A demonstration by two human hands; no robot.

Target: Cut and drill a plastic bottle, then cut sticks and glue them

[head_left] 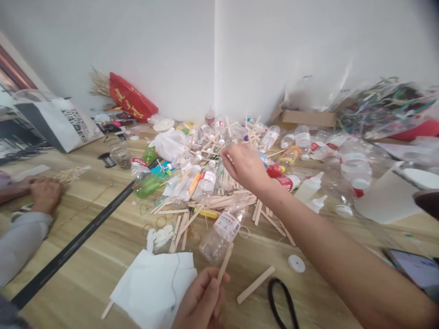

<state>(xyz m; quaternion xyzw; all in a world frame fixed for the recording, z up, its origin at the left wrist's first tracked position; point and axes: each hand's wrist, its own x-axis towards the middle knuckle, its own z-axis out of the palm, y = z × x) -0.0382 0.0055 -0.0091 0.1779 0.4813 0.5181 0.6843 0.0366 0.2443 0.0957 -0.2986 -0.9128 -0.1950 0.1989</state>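
Pinches a stick [225,262] in the left hand [202,301] at bottom centre of the frame, with thumb and fingers closed on its lower part and with its free end pointing up. Reaches with the right hand [246,165] from the right edge to mid-frame, over a heap of sticks [224,199], with fingers part-curled and turned left; too blurred to tell of any hold on a thing.

Has a clear bottle [219,233] lying just beyond the left hand, overlapped in view by the tip of the stick; cannot tell about contact. Has a loose stick [256,284] flat on the bench [85,283] to the right of that hand, near a black loop [283,304] at the bottom and a white disc [296,263] at lower right. Shows a white sheet [147,288] at lower left of centre, with a dark thread [176,274] across it, and crumpled tissue [160,237] at its upper edge.

Spreads more bottles around the heap, including a green one [149,185] left of centre and white squeeze bottles [310,187] at right, with a yellow tool [207,213] near the middle. Includes another person's hands [44,192] at the left edge, below a pale sleeve's level of wrist no more than partly seen, near a black strip [85,242] running diagonally. Shows a red bag [132,98] at upper left and a carton [308,118] at upper right.
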